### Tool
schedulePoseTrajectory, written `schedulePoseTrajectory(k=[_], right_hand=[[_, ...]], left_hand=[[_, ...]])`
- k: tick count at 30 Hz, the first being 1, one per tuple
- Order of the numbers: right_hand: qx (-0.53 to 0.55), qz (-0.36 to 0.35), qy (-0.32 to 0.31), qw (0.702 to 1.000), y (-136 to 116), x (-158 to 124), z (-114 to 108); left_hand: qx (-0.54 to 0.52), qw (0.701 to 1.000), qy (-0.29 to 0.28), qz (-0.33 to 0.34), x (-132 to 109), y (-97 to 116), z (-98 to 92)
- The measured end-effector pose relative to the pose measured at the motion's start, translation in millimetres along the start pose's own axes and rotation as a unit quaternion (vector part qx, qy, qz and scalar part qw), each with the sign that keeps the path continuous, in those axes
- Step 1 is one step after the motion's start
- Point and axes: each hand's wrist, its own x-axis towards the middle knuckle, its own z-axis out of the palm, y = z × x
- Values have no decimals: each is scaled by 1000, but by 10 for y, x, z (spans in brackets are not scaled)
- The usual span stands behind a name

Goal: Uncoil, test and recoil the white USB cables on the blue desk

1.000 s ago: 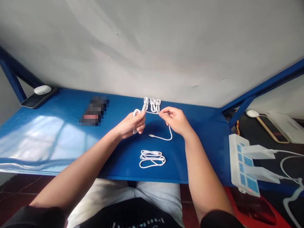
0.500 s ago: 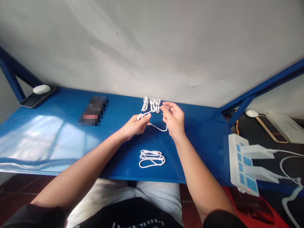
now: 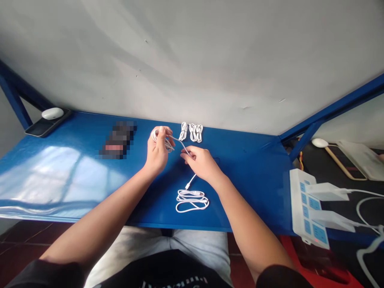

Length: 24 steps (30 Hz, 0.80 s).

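A person's left hand point(image 3: 157, 150) and right hand point(image 3: 202, 162) work a white charging cable point(image 3: 183, 149) above a blue metal table point(image 3: 246, 180). The left hand stands upright, its fingers point(image 3: 162, 134) curled closed around several small loops of the cable. The right hand, held lower and palm down, pinches the cable between thumb and forefinger, with its other fingers loosely bent. From there the cable runs up to the loops and down towards a small plug point(image 3: 188, 185) just above a loose white cable coil point(image 3: 192, 202) on the table. Whether the plug touches the tabletop cannot be told.

Three neatly bundled white cables point(image 3: 192, 133) lie side by side near the wall point(image 3: 192, 60), just beyond the hands. Farther left are a pixelated object point(image 3: 118, 140) and a dark phone point(image 3: 45, 127) with a white oval case point(image 3: 52, 113) on it. To the right, a white power strip point(image 3: 304, 208) carries two white chargers point(image 3: 328, 192). The person's grey-trousered knees point(image 3: 156, 248) show below the table.
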Motion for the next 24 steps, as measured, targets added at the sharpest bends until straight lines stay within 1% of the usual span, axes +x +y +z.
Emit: schedulePoseTrajectory(k=[2, 4, 7, 9, 11, 13, 15, 17, 19, 21, 22, 24], right_hand=[[-44, -20, -13, 999, -28, -19, -17], [-62, -33, -15, 997, -59, -32, -37], [-59, -47, 0, 997, -100, -45, -65], [-40, -56, 2, 998, -125, -57, -77], [15, -56, -15, 998, -152, -72, -84], [109, -37, -58, 992, -182, -89, -93], [206, -10, -113, 972, -211, -101, -118], [283, 7, -163, 945, -227, -105, -163], [352, 9, -191, 916, -224, -100, -216], [402, 7, -194, 895, -206, -84, -256], [412, 8, -184, 892, -194, -74, -265], [404, 12, -140, 904, -174, -51, -254]], left_hand=[[10, 998, 47, 29, 33, 1, -13], [15, 996, 76, 50, 60, 9, -37], [10, 994, 93, 58, 93, 18, -96], [29, 993, 98, 56, 115, 9, -138], [72, 993, 80, 40, 133, -14, -168], [117, 993, 20, 2, 135, -38, -174], [137, 987, -67, -49, 109, -51, -155], [117, 975, -160, -103, 57, -50, -117], [69, 957, -233, -160, -8, -42, -73], [17, 930, -288, -229, -68, -31, -35], [-12, 914, -308, -265, -92, -24, -20], [-70, 882, -337, -322, -124, -6, 0]])
